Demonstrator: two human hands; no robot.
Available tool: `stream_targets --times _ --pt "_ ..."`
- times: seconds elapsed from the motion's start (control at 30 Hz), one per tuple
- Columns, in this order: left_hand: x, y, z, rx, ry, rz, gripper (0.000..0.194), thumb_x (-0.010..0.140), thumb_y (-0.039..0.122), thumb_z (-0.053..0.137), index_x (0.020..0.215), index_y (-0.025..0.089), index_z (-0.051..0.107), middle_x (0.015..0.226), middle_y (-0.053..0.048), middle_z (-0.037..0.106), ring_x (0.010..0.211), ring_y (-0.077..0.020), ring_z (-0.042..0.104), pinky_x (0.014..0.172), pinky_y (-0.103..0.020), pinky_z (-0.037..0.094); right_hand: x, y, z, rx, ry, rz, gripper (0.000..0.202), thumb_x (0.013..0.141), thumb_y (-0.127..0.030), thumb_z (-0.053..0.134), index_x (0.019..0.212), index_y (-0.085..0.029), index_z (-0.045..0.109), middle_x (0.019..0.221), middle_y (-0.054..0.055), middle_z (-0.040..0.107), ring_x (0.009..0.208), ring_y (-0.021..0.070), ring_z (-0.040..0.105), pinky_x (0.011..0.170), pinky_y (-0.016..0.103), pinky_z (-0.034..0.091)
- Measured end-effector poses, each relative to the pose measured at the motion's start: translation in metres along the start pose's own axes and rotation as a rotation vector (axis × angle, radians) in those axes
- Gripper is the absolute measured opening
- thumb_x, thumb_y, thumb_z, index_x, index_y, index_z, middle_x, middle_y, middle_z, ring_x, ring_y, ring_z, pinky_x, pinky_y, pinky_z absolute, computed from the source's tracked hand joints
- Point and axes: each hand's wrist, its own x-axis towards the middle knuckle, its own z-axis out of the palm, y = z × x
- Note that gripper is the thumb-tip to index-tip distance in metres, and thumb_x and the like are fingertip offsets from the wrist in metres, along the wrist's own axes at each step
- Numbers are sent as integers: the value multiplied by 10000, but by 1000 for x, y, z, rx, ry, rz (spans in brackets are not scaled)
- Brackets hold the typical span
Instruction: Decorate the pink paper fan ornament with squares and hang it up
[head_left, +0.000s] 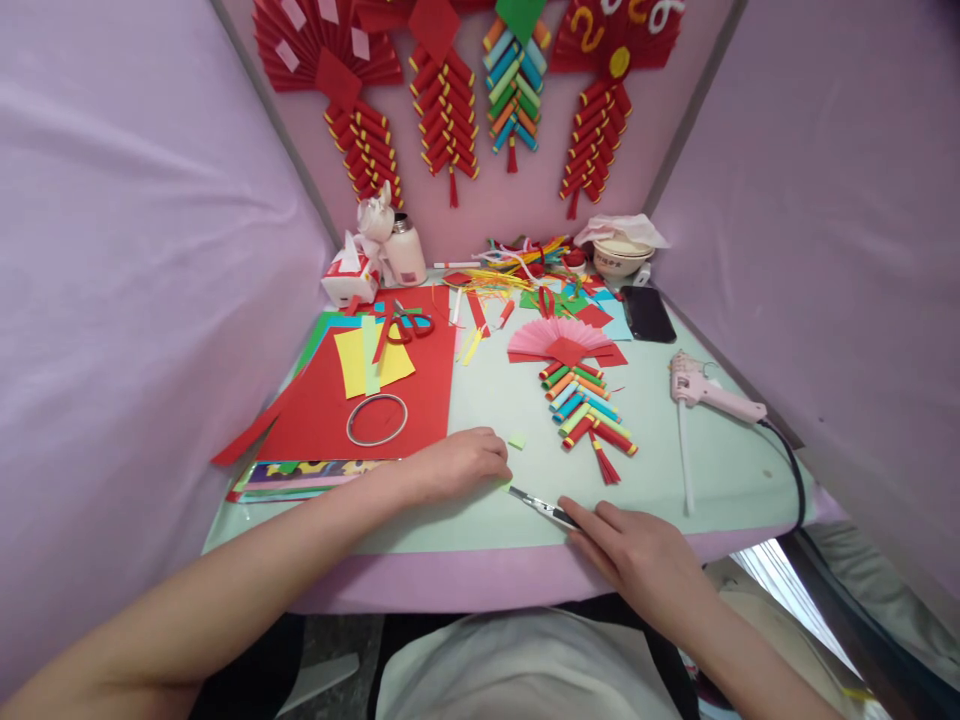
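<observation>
Left hand [466, 464] pinches green paper scrap [506, 485] at the worktop [465, 525] — right hand [643, 555] grips craft knife [541, 506], tip just beside the scrap.

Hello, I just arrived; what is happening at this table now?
A person's left hand holds a small piece of light green paper down on the table. The right hand holds a slim metal tool, perhaps a craft knife, its tip close to that piece. Beyond the hands lies a paper firecracker ornament with a pink fan top; a glue gun lies to its right.
</observation>
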Motion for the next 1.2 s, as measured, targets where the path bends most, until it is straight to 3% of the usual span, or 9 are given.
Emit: stream_targets --times 0.3,0.5,0.63,0.87,1.2 --pt "5 3 -3 -16 -39 23 249 921 99 439 870 180 668 868 -65 647 862 -169 538 791 -252 431 2 -9 2 -62 4 -31 337 975 -314 423 1267 -220 560 693 -9 575 533 135 538 525 292 285" --pt "6 13 -4 89 -62 68 223 927 123 443 845 157 648 826 -85 626 845 -200 512 767 -291 429 -1 -10 0 -100 -33 -82 343 969 -270 417 1284 -194 533 700 -5 580 525 143 544 512 305 270" --pt "3 24 -7 193 -82 84 214 932 133 432 851 138 630 814 -104 609 843 -221 496 765 -319 423 -5 -15 1 -157 -23 -61 343 963 -276 432 1283 -199 529 681 -10 567 498 140 534 496 311 245" --pt "-2 24 -11 127 -87 79 215 939 135 421 919 143 635 893 -106 612 898 -215 497 798 -306 423 -12 -30 -3 -222 -25 1 331 943 -270 467 1255 -207 558 653 -11 558 460 139 520 474 315 211" --pt "-3 20 -10 66 -96 58 218 933 130 422 925 165 637 916 -102 621 924 -208 509 819 -298 428 -7 -38 -7 -66 -30 1 318 966 -285 424 1231 -217 587 661 4 602 488 116 562 467 262 275"
